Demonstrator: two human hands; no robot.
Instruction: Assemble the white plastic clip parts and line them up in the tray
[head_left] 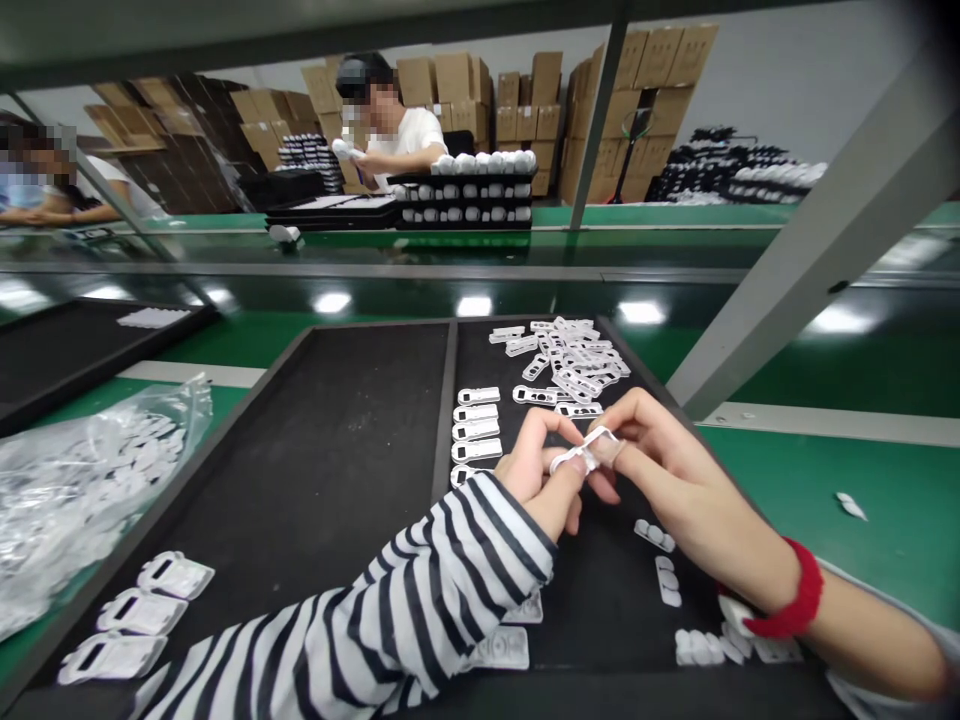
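A white plastic casing piece point(559, 462) is held in the air over the black tray, pinched between both hands. My left hand point(541, 465), in a striped sleeve, grips its left end with thumb and fingers. My right hand point(660, 450), with a red band at the wrist, grips the other end, and a small translucent bit shows by the thumb. Behind the hands lies a heap of similar white casing pieces point(581, 355). Left of my left hand, several casings point(477, 428) lie in a column. Small white button strips point(666, 580) lie below my right hand.
The black tray point(448, 400) has a raised divider. Three white casings point(142, 610) lie at its lower left. A clear plastic bag point(90, 480) of white parts sits left. A slanted metal post point(795, 230) stands right. Across the line, a person point(409, 135) works beside stacked trays point(465, 200).
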